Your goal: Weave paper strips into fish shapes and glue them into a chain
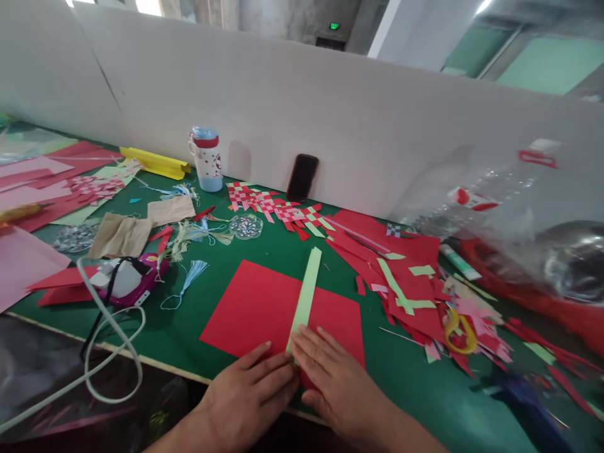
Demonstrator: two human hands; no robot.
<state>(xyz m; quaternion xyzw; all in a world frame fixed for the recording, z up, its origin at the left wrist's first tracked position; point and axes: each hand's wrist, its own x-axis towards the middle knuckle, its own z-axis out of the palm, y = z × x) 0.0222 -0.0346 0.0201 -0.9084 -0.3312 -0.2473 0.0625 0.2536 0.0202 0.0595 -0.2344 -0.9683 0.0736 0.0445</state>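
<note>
A red paper sheet [255, 305] lies flat on the green table near its front edge. A light green paper strip [306, 289] lies lengthwise across its middle. My left hand [248, 393] and my right hand [330, 377] rest side by side at the sheet's near edge. Their fingers are stretched out flat, and the fingertips press on the near end of the strip and the red paper.
A pile of red and green paper scraps [406, 277] and yellow scissors [460, 330] lie to the right. Woven red-and-green strips [274, 207], a phone [302, 177] and a bottle [206, 160] stand by the back wall. A glue gun [129, 277] with cables lies on the left.
</note>
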